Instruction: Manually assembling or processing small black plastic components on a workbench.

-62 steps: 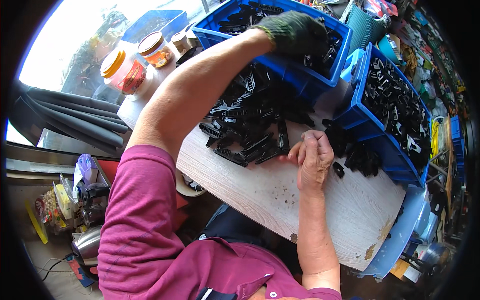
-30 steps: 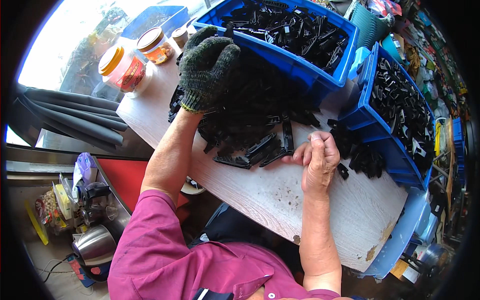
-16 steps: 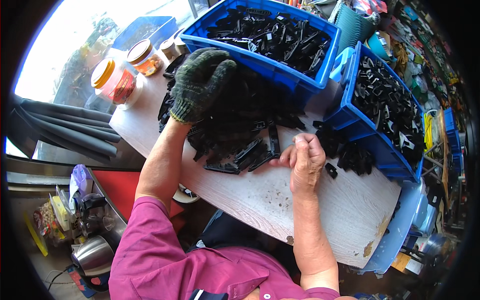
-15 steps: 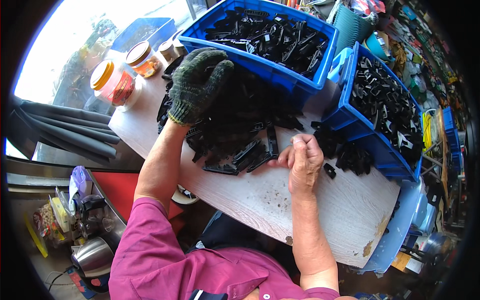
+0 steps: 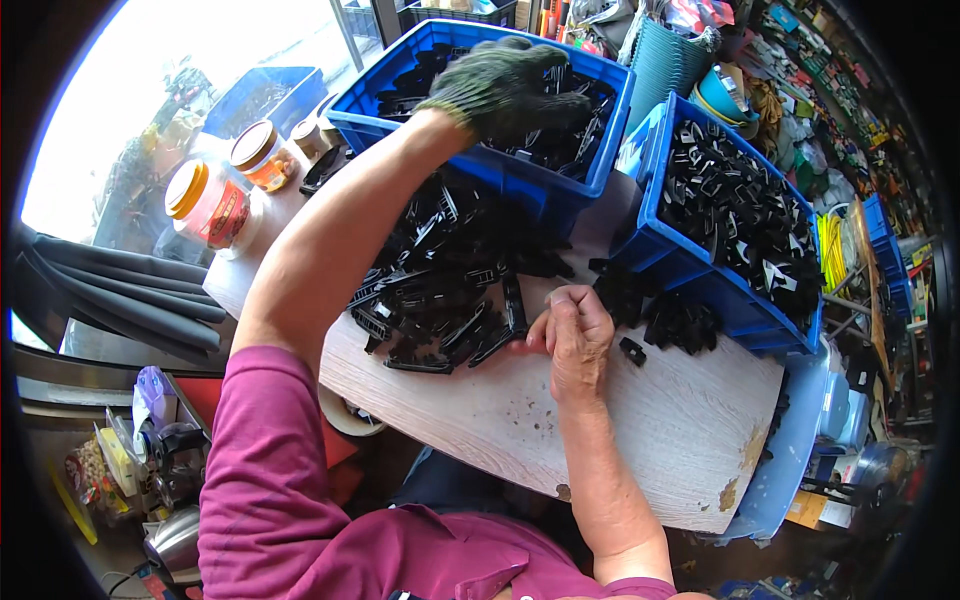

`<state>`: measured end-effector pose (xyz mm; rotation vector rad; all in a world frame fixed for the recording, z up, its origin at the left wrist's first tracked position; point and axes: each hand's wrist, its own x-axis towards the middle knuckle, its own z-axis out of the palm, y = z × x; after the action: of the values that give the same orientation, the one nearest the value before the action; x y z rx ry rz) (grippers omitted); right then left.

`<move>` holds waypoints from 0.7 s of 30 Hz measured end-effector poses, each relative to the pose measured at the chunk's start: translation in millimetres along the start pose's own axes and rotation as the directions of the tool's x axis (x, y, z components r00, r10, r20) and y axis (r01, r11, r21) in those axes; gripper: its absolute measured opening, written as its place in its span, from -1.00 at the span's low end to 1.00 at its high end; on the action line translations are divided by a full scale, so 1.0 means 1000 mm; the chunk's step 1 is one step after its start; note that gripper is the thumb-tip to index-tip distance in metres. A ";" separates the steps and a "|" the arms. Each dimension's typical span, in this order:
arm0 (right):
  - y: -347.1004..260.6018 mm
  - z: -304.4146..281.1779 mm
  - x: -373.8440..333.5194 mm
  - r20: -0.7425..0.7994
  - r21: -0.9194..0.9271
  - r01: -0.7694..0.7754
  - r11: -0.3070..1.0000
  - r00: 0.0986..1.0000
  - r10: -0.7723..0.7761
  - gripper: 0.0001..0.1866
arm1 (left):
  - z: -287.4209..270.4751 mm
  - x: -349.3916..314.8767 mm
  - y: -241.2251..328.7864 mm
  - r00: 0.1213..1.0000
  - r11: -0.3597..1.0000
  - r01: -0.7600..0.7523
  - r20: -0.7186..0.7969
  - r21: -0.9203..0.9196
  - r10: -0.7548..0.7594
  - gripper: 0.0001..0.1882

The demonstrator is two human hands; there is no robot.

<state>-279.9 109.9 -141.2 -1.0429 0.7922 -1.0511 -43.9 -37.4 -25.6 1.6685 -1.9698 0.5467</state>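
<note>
The left hand (image 5: 502,88), in a dark green knitted glove, has its thumb apart from its fingers — the palm is hidden, so I can't tell whether it holds anything. It is over a blue rectangular plastic bin (image 5: 560,207) of black plastic pieces (image 5: 574,142), twelve o'clock from the worker. The bare right hand (image 5: 577,338) curls loosely above the pale wood-grain table (image 5: 470,425), any hold unseen; a heap of long black plastic parts (image 5: 455,275) lies at its ten o'clock — fingertips just beside it.
</note>
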 end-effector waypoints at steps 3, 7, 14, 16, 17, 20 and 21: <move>-0.001 -0.006 0.000 -0.018 -0.007 0.011 1.000 1.000 -0.011 -0.78 | 0.038 0.046 0.011 0.953 0.999 0.032 0.301 0.012 -0.034 -0.18; -0.003 0.001 -0.001 0.021 0.028 -0.025 0.999 0.999 0.024 -0.76 | 0.068 0.053 0.002 0.934 0.998 0.062 0.354 -0.026 -0.049 -0.13; -0.002 -0.006 0.001 -0.006 0.040 -0.013 0.999 1.000 0.014 -0.76 | 0.064 0.051 0.016 0.855 0.990 0.141 0.501 0.028 -0.136 -0.35; -0.003 -0.009 0.002 -0.011 0.022 -0.030 0.999 0.999 0.030 -0.75 | 0.062 0.048 0.022 0.874 0.992 0.122 0.471 0.032 -0.123 -0.34; -0.003 -0.007 0.002 -0.005 0.025 -0.033 0.999 0.999 0.033 -0.75 | 0.060 0.044 0.019 0.889 0.991 0.118 0.438 0.057 -0.131 -0.33; -0.004 -0.003 0.001 -0.011 0.035 -0.036 0.999 0.999 0.036 -0.75 | 0.055 0.047 0.011 0.840 0.994 0.114 0.535 -0.002 -0.095 -0.32; -0.003 -0.005 0.001 0.000 0.036 -0.034 0.999 0.999 0.034 -0.75 | 0.051 0.048 0.012 0.812 0.993 0.112 0.579 -0.036 -0.071 -0.32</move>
<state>-284.7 107.1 -139.5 -0.9955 0.7869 -1.0333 -67.7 -102.9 -37.0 2.0412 -2.2574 -0.0954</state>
